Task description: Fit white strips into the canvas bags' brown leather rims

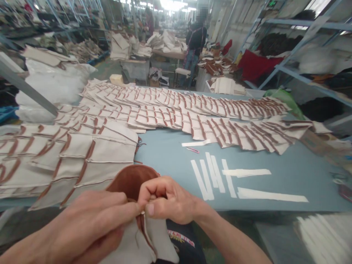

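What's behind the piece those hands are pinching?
Beyond the held piece lies the blue table, with cream-and-brown panels and white strips on it. Whatever the held piece, left hand and right hand cover can't be seen.

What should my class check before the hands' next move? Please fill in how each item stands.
1. Left hand gripping the cloth: ok.
2. Right hand gripping it too: ok, thumb and finger pinch the edge.
3. Cloth flat: not ok, it bends at the hands.
4. Edge beneath the pinch: cannot tell, it is hidden.
5. White strips lying separate: not ok, two cross.
6. Pink tool away from the hands: ok, on the table.
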Demonstrator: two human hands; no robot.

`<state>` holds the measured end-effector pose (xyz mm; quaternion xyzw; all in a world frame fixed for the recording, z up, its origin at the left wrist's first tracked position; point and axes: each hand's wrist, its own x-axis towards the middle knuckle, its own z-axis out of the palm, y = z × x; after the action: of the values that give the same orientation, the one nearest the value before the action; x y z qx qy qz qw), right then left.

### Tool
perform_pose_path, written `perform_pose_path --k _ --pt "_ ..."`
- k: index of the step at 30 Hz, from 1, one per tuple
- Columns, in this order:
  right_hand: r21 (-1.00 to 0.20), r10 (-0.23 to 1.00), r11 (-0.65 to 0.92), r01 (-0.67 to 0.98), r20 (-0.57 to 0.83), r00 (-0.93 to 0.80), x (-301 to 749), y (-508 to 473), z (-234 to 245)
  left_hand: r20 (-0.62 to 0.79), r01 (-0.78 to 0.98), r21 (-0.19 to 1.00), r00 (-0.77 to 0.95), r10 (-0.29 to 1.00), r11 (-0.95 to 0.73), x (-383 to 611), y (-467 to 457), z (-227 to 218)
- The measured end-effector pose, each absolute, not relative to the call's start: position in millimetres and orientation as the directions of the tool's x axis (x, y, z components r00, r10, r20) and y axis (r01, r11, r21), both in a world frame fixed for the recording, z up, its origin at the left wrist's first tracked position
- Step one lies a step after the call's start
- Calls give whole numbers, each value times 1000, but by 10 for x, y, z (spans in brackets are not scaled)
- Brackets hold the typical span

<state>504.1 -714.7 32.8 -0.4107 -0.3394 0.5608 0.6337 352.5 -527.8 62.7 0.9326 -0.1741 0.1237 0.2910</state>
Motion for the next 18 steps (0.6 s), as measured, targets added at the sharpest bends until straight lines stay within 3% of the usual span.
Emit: perform_pose_path --k 3,7,15,18 --pt "-948 973 84 -306 13 228 5040 -7199 392 351 -354 489 917 -192 -797 3576 -5341 770" --pt "-992 946 100 -72 72 316 5019 -7255 492 198 -239 627 969 -145 -741 3619 -5331 779" --pt "-997 934 73 32 79 348 5015 -7174 543 130 -261 686 962 -239 -679 3769 -5179 684" --pt "-984 913 64 166 124 388 4995 -7163 590 139 -312 664 944 -298 -679 3795 -5172 721"
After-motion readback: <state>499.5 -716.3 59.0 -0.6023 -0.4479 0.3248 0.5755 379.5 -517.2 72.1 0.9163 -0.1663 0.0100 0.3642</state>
